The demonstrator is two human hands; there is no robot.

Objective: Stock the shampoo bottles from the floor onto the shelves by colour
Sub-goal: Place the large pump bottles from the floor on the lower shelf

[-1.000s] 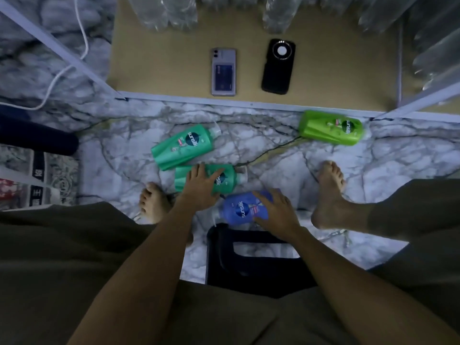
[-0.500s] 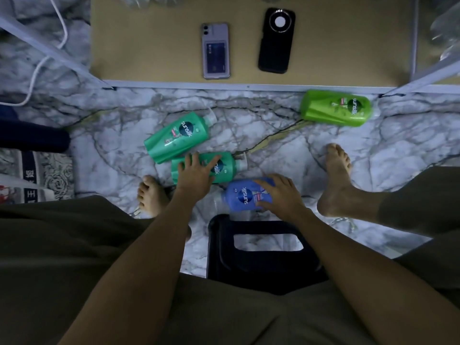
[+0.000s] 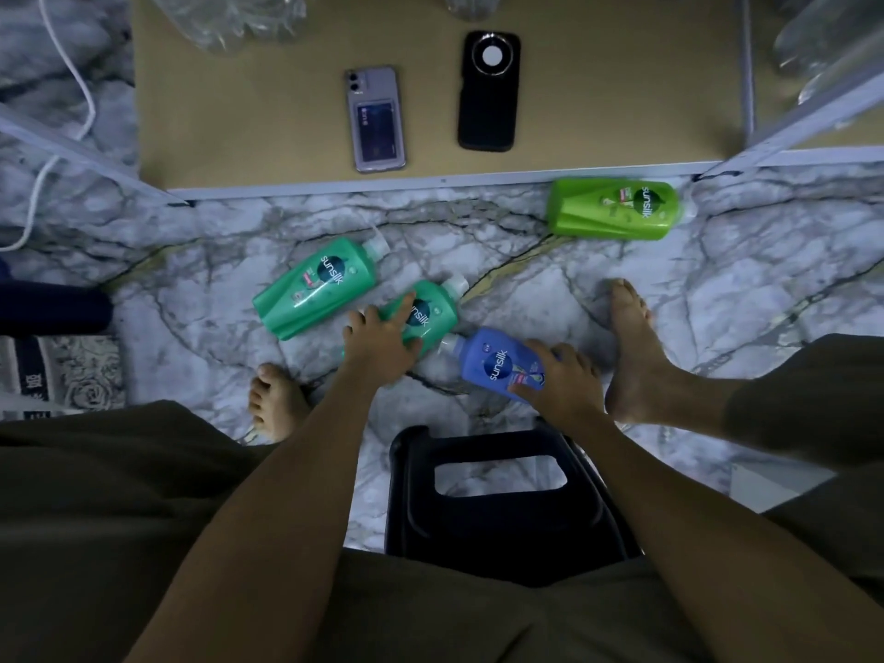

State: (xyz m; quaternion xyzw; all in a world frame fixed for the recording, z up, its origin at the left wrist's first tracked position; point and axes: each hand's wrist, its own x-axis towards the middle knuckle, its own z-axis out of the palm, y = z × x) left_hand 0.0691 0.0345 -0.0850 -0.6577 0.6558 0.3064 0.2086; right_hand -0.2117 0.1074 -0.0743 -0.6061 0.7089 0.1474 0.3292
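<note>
Several Sunsilk shampoo bottles lie on the marble floor. My left hand [image 3: 382, 338] grips a teal-green bottle [image 3: 433, 311] from above, its cap pointing up and to the right. My right hand [image 3: 560, 381] holds the base end of a blue bottle [image 3: 497, 362], whose cap points up-left toward the teal one. A second teal-green bottle [image 3: 315, 287] lies just left of my left hand, untouched. A lime-green bottle [image 3: 614, 209] lies at the right by the shelf's front edge. The tan bottom shelf board [image 3: 598, 112] is straight ahead.
A lilac phone [image 3: 375, 119] and a black phone [image 3: 489, 90] lie on the shelf board, with clear plastic-wrapped bottles [image 3: 229, 16] behind them. A black stool [image 3: 502, 523] stands between my legs. My bare feet flank the bottles. A white cable [image 3: 71, 64] runs at the left.
Both held bottles have turned on the floor: the teal one's cap swung up to the right, and the blue one tilted with its cap up-left. My hands stayed on them.
</note>
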